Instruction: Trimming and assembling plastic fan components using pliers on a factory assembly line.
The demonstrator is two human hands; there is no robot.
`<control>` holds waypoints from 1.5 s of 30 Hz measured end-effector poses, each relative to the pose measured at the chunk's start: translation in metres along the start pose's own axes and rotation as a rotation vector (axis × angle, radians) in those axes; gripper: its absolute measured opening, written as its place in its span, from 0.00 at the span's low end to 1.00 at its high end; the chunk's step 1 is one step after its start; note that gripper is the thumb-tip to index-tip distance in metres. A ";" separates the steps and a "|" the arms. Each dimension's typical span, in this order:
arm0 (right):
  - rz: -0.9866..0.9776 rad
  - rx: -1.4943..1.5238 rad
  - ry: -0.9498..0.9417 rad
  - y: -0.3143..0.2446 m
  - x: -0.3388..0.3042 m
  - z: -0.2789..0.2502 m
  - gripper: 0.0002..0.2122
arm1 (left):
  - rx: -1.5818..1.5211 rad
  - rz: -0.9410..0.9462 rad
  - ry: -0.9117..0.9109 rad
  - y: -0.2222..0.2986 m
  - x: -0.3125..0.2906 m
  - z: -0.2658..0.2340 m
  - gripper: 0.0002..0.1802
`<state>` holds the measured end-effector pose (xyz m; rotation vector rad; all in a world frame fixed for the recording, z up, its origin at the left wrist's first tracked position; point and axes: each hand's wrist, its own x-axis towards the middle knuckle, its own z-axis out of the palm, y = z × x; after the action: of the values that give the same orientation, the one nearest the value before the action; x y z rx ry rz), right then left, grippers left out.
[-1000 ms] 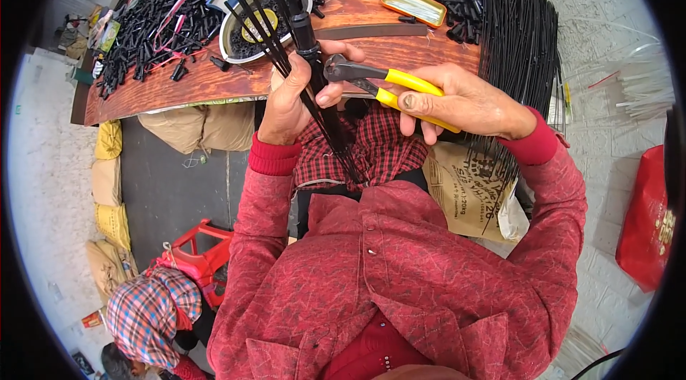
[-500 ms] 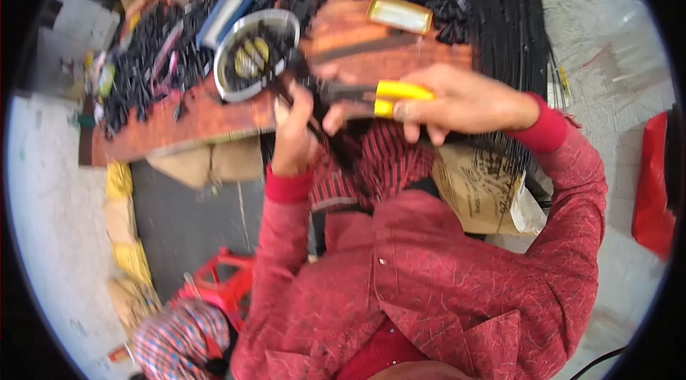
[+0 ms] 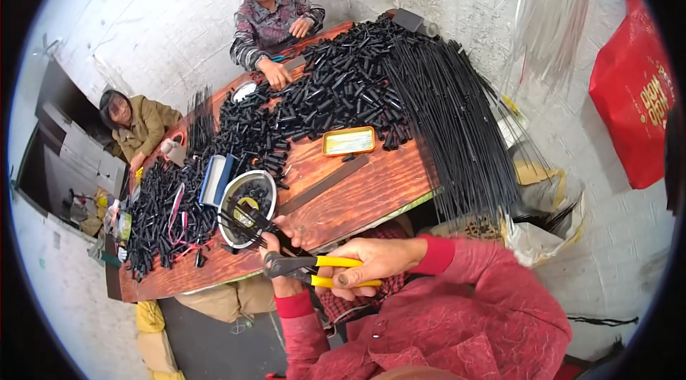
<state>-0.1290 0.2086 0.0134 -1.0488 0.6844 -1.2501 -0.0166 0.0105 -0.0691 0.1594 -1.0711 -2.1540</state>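
Observation:
My right hand [image 3: 379, 265] grips cutting pliers [image 3: 293, 264] by their yellow handles, which stand apart. The dark jaws point left and lie across the front of my left hand [image 3: 286, 285], hiding part of it. My left hand is closed around a small bunch of thin black rods [image 3: 266, 223], whose far ends reach over a round bowl [image 3: 250, 173] at the table's near edge. Small black pieces and a round yellow item [image 3: 246, 210] lie in the bowl. Whether the jaws touch a rod, I cannot tell.
Short black tubes [image 3: 343, 90] are heaped across the wooden table [image 3: 400, 176]. Long black rods [image 3: 457, 122] hang over its right edge. A yellow tray [image 3: 349, 130], a dark flat bar [image 3: 323, 183] and a blue-white box [image 3: 216, 181] lie nearby. Two people sit at the far and left sides.
The view has tilted up, bringing in the whole table and two people. My right hand has brought the pliers' jaws leftward, in front of my left hand, which still holds the rods.

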 end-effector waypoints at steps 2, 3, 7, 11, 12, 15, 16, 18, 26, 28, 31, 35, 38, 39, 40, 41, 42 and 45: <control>-0.064 0.122 0.079 0.028 -0.018 -0.010 0.23 | 0.076 -0.019 0.047 0.001 0.005 0.011 0.24; -0.063 0.143 0.068 0.041 -0.026 -0.011 0.23 | 0.163 0.033 0.085 0.001 0.007 0.014 0.23; -0.002 0.135 0.325 0.071 -0.068 -0.025 0.19 | 0.282 0.000 0.066 -0.014 0.013 0.057 0.21; 0.007 0.267 0.352 0.094 -0.093 -0.034 0.16 | 0.520 -0.107 0.106 -0.038 0.024 0.097 0.20; -0.005 0.250 0.368 0.096 -0.096 -0.034 0.16 | 0.518 -0.096 0.076 -0.046 0.027 0.101 0.17; -0.026 0.180 0.434 0.105 -0.109 -0.033 0.14 | 0.521 -0.141 0.039 -0.064 0.034 0.107 0.15; -0.020 0.177 0.454 0.102 -0.113 -0.029 0.14 | 0.480 -0.118 0.007 -0.065 0.034 0.109 0.16; -0.036 0.157 0.494 0.098 -0.122 -0.029 0.14 | 0.403 -0.109 -0.029 -0.070 0.038 0.115 0.19; -0.044 0.078 0.589 0.090 -0.132 -0.024 0.17 | 0.261 -0.106 -0.220 -0.064 0.025 0.118 0.23; -0.043 0.052 0.617 0.091 -0.128 -0.017 0.18 | 0.268 -0.091 -0.202 -0.057 0.012 0.118 0.20; -0.066 -0.030 0.619 0.085 -0.116 -0.003 0.19 | 0.280 -0.040 -0.252 -0.037 -0.007 0.110 0.21; -0.076 -0.162 0.605 0.068 -0.102 0.020 0.17 | 0.255 0.032 -0.301 -0.010 -0.034 0.101 0.25; -0.071 -0.263 0.557 0.054 -0.094 0.030 0.16 | 0.228 0.040 -0.303 0.008 -0.053 0.094 0.30; -0.067 -0.313 0.534 0.047 -0.093 0.033 0.16 | 0.197 0.051 -0.332 0.011 -0.055 0.092 0.31; -0.039 -0.344 0.536 0.036 -0.091 0.041 0.15 | 0.184 0.057 -0.343 0.014 -0.058 0.091 0.31; -0.042 -0.359 0.548 0.028 -0.089 0.048 0.15 | 0.179 0.066 -0.306 0.018 -0.063 0.091 0.30; -0.034 -0.304 0.490 0.022 -0.088 0.052 0.15 | 0.171 0.070 -0.283 0.018 -0.065 0.094 0.29; 0.011 -0.083 0.254 -0.003 -0.080 0.074 0.22 | 0.402 0.142 -0.056 0.014 -0.067 0.063 0.30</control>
<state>-0.0826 0.3044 0.0360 -0.9610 0.9419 -1.3681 0.0152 0.0894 -0.0313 0.2022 -1.4937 -1.8072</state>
